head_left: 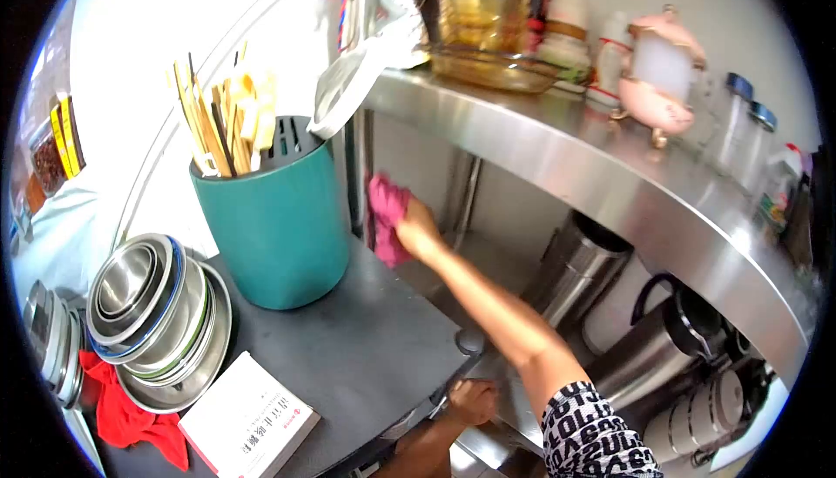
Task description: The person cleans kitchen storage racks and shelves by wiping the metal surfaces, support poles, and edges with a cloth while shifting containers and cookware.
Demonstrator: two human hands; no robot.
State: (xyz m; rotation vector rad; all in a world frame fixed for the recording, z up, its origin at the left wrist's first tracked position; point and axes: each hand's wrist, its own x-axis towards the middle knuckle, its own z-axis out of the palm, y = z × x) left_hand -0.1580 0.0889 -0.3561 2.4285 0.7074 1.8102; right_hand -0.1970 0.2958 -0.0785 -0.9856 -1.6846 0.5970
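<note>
My right hand point(420, 230) reaches in beneath the steel shelf point(557, 160), closed around a pink cloth point(388, 208). The cloth is against or very close to an upright metal post point(359, 147) behind the black cabinet top point(383, 304). Lower down, my left hand point(473, 401) is curled beside the cabinet's front edge; whatever its fingers may grip is hidden. A green knife block point(274, 225) stands on the cabinet top to the left of the cloth, holding chopsticks point(218, 130) and other utensils.
Stacked metal bowls point(161, 304), a white box point(248, 421) and a red cloth point(131, 417) lie at left. A steel kettle point(657, 347) and a steel canister point(579, 260) stand under the shelf. Glass dishes point(488, 69) and a pink jar point(657, 104) sit on it.
</note>
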